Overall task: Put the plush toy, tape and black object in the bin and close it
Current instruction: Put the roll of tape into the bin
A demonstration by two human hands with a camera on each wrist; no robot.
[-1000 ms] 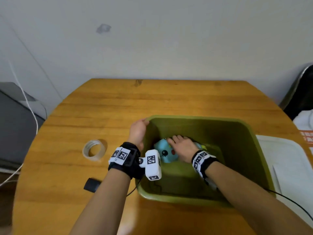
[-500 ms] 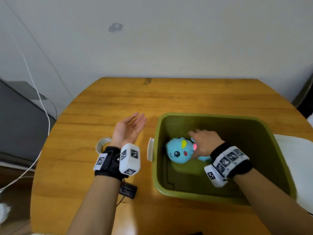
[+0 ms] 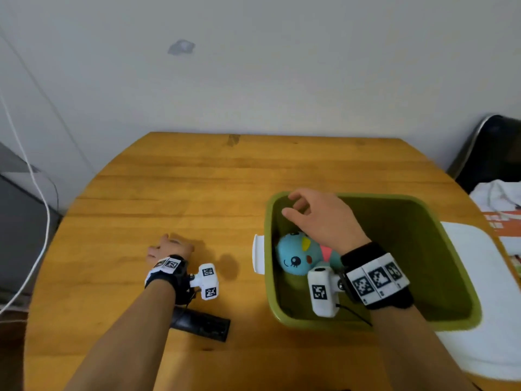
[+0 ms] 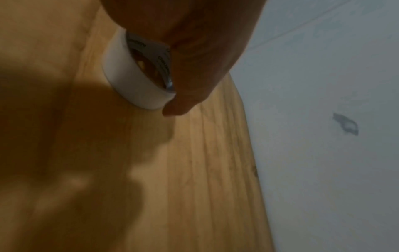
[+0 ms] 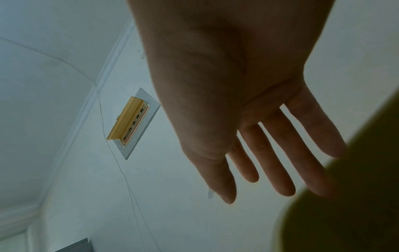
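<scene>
A blue plush toy (image 3: 294,256) lies inside the green bin (image 3: 428,203), against its left wall. My right hand (image 3: 298,207) hovers above the bin's far left corner, fingers loose and holding nothing; the right wrist view shows its fingers (image 5: 278,163) straight. My left hand (image 3: 163,248) is down on the table left of the bin. In the left wrist view it curls over the white tape roll (image 4: 131,80), with a fingertip (image 4: 175,107) against the roll's outer side. The head view hides the tape under that hand. The black object (image 3: 204,324) lies flat on the table beside my left forearm.
A white lid (image 3: 479,306) lies on the table right of the bin. The bin carries a white latch (image 3: 258,253) on its left side. Beyond the round wooden table (image 3: 225,179) are a wall, a white cable (image 3: 33,176) at left and a dark chair (image 3: 496,148) at right.
My left hand turned over and dropped onto the tape roll. My right hand let go of the plush toy and rose toward the bin's far left corner.
</scene>
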